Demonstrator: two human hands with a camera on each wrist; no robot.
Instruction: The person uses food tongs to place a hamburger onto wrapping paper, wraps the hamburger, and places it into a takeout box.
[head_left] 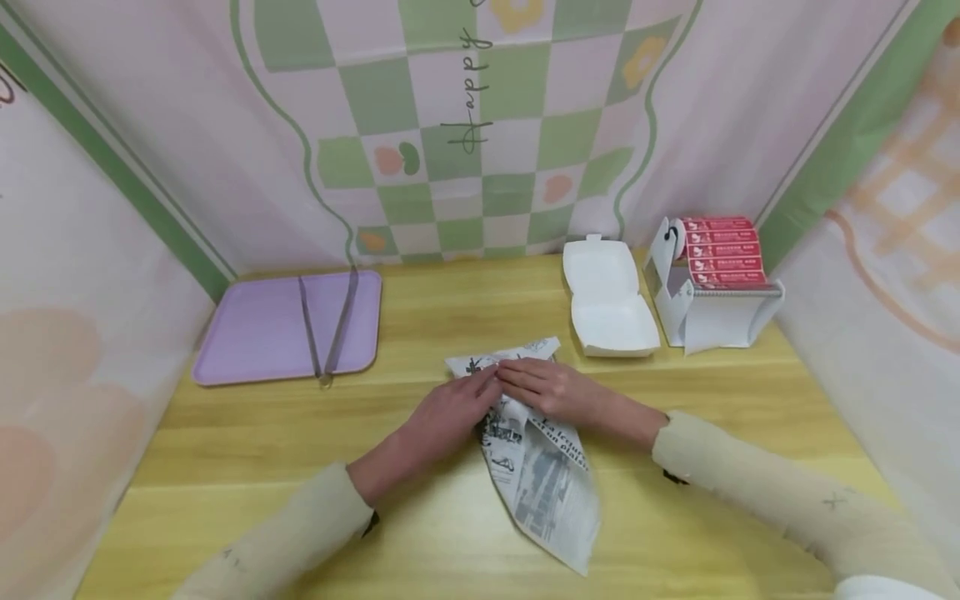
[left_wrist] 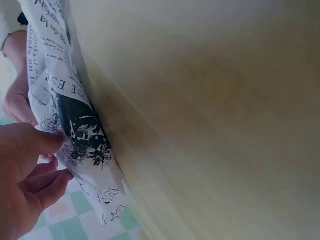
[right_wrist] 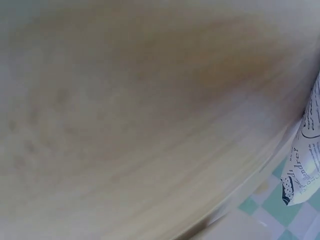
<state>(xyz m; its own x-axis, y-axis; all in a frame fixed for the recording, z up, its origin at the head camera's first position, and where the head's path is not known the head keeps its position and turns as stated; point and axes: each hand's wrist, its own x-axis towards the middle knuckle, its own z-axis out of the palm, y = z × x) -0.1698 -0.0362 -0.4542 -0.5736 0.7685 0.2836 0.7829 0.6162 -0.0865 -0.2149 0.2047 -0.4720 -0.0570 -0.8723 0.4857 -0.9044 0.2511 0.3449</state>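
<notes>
A sheet of newsprint-patterned wrapping paper (head_left: 553, 492), folded to a long pointed shape, lies at the middle of the table. My left hand (head_left: 448, 414) pinches its upper part; thumb and bent fingers show at the paper's edge in the left wrist view. From the other side my right hand (head_left: 558, 392) lies on the paper, its fingertips meeting the left ones. The right thumb is hidden. Only the tip of the paper (right_wrist: 305, 160) enters the right wrist view, without the hand. Whether anything is inside the paper cannot be seen.
At the back left, metal tongs (head_left: 348, 321) lie on a purple tray (head_left: 255, 333), their joined end over its front edge. An opened white takeaway box (head_left: 611, 321) stands back right, beside a white dispenser (head_left: 720, 321) with a roll of red labels (head_left: 723, 250). Patterned curtains surround the table.
</notes>
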